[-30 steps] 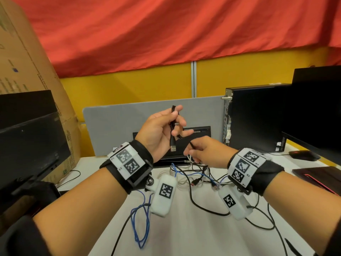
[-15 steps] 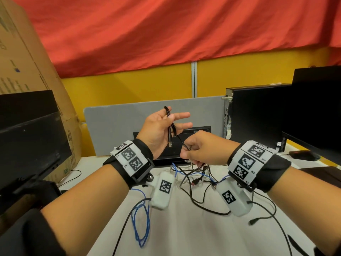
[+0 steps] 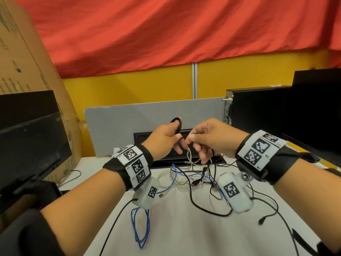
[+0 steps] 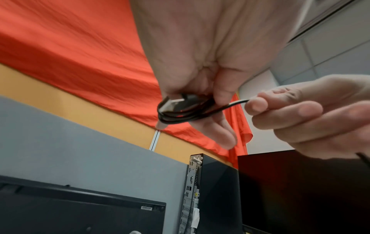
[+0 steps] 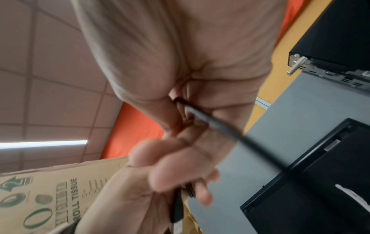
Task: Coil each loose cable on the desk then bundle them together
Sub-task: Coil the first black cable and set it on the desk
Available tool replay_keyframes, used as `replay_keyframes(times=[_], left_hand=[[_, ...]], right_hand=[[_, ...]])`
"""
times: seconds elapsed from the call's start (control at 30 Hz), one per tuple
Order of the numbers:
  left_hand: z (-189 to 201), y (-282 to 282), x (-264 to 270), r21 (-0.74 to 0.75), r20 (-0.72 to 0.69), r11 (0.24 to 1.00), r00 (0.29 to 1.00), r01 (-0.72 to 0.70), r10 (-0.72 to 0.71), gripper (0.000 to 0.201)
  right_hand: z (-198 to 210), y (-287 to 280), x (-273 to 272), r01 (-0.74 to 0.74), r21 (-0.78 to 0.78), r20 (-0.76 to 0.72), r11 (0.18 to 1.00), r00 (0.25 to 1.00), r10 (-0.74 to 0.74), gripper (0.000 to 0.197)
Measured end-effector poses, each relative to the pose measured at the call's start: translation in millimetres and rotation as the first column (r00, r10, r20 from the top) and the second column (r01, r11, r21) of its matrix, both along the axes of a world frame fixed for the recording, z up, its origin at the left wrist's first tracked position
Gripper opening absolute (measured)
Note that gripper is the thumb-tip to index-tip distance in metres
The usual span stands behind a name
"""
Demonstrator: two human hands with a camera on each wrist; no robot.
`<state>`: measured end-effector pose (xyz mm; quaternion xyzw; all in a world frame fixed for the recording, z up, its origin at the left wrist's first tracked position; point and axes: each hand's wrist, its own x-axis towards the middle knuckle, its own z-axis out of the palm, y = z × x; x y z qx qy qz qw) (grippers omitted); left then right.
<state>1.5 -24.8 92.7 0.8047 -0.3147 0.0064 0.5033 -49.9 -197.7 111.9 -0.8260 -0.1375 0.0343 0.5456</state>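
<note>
Item: black cable (image 4: pixel 180 109), partly coiled. Held above the bench (image 3: pixel 184 233), near the centre of the head view. The left hand (image 3: pixel 164 135) grips several small loops of it, thumb and fingers curled round the bundle; a USB-type plug shows at the 9 o'clock side of the coil in the left wrist view.

Item: free run of the same cable. Pinched between the fingers (image 4: pixel 258 104) of the right hand (image 3: pixel 212 137), just at 3 o'clock of the coil, the two hands nearly touching. From there it trails down toward the bench.

Item: loose pile on the bench, at 6 o'clock of the hands. Blue cable (image 3: pixel 140 226), whitish cable (image 3: pixel 188 157), further black leads (image 3: pixel 206 206), all crossing one another.

Risks, as judged:
- The trailing black run appears to pass through the pile; further winding could drag other leads up with it or snag on a plug, pulling the coil out of shape.
- The loops are small and tight. A stiff cable may spring open if the left thumb eases, and the turns would be lost.
- The whitish cable hangs close under the right hand; whether the hand touches it cannot be told. It could be wound in by mistake.
- A plug whipping up at the tail end may knock the coil loose.
</note>
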Motion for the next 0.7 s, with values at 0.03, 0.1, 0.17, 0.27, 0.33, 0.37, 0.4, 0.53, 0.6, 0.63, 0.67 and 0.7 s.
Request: replay_keyframes(times=[0.03,0.1,0.17,0.27,0.33,0.37,0.4,0.53,0.6,0.63,0.67,0.7], left_hand=[[-0.5,1.8,-1.2,-0.003,-0.034,1.000,0.999,0.011,-0.011,0.055],[-0.2,6.2,-2.6,-0.007,-0.082,1.000,0.997,0.010,-0.011,0.047],[-0.6,8.9,-3.1,-0.030,-0.121,0.999,0.993,-0.010,0.006,0.038],[-1.0,8.0,-6.1,-0.127,-0.223,0.991,0.973,0.028,-0.056,0.029],[-0.4,6.6,-10.7,-0.186,-0.273,0.980,0.955,0.069,-0.119,0.026],[0.2,6.0,-12.7,-0.221,-0.289,0.971,0.945,0.089,-0.153,0.026],[1.0,5.4,-14.5,-0.261,-0.304,0.958,0.933,0.115,-0.195,0.028],[3.2,4.1,-19.3,-0.448,-0.354,0.866,0.845,0.224,-0.401,0.032],[3.0,3.9,-20.9,-0.516,-0.366,0.822,0.807,0.240,-0.465,0.034],[2.6,3.7,-21.9,-0.537,-0.370,0.807,0.792,0.244,-0.486,0.035],[2.1,3.2,-22.8,-0.554,-0.376,0.794,0.776,0.250,-0.507,0.036],[1.5,2.5,-23.4,-0.568,-0.386,0.781,0.754,0.260,-0.532,0.038]], right_hand=[[1.7,-1.3,0.2,0.021,0.025,0.006,0.999,1.000,-0.021,0.022],[6.0,-5.7,1.1,0.060,0.067,0.028,0.996,0.998,-0.062,0.024],[9.8,-9.9,3.6,0.118,0.084,0.082,0.990,0.989,-0.125,0.026],[10.2,-12.5,8.6,0.196,0.049,0.190,0.979,0.961,-0.201,0.028],[7.9,-12.5,12.8,0.257,0.000,0.291,0.966,0.924,-0.246,0.028],[6.5,-12.5,15.0,0.297,-0.018,0.351,0.955,0.896,-0.272,0.027],[4.9,-13.0,17.3,0.336,-0.029,0.407,0.941,0.864,-0.296,0.025],[-4.0,-15.8,22.9,0.399,-0.022,0.520,0.917,0.788,-0.330,0.022],[-7.3,-16.6,24.7,0.397,-0.012,0.546,0.918,0.772,-0.327,0.022],[-8.1,-16.5,25.7,0.395,-0.005,0.557,0.919,0.764,-0.326,0.022],[-8.1,-15.8,26.1,0.390,-0.001,0.567,0.921,0.758,-0.321,0.021],[-8.0,-14.9,26.9,0.384,-0.004,0.576,0.923,0.756,-0.312,0.021]])
